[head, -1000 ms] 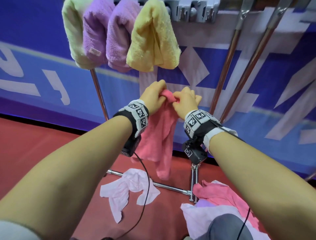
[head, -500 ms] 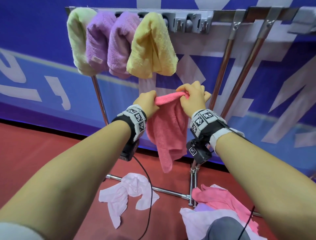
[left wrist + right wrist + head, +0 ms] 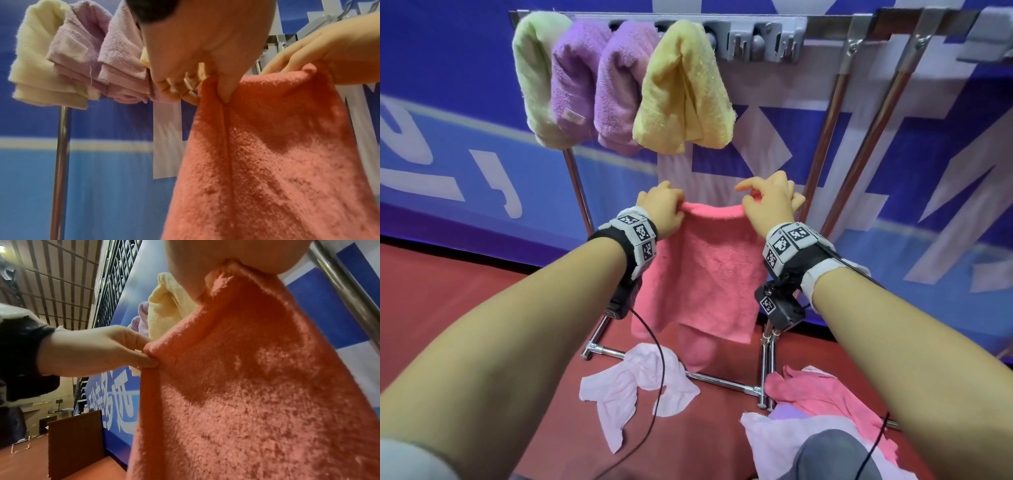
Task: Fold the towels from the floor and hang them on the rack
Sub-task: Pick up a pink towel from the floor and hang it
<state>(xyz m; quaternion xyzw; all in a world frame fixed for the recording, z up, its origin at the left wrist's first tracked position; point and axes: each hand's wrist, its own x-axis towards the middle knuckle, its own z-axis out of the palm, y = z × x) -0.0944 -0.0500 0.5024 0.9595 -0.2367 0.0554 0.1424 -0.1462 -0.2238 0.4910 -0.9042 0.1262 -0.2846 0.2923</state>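
Both hands hold the pink towel [image 3: 702,270] by its top edge: the left hand [image 3: 662,209] pinches one corner, the right hand [image 3: 770,205] the other. The towel hangs spread below the rack [image 3: 822,25], in front of it.

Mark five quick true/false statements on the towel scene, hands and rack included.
1. Both hands hold the pink towel by its top edge. True: left hand and right hand each pinch a corner.
2. Four folded towels hang on the rack. True.
3. The yellow towel hangs leftmost. False: the green towel is leftmost.
4. The floor holds no more towels. False: a pale pink towel lies below.
5. The pink towel is already draped on the rack. False: it hangs from the hands, below the bar.
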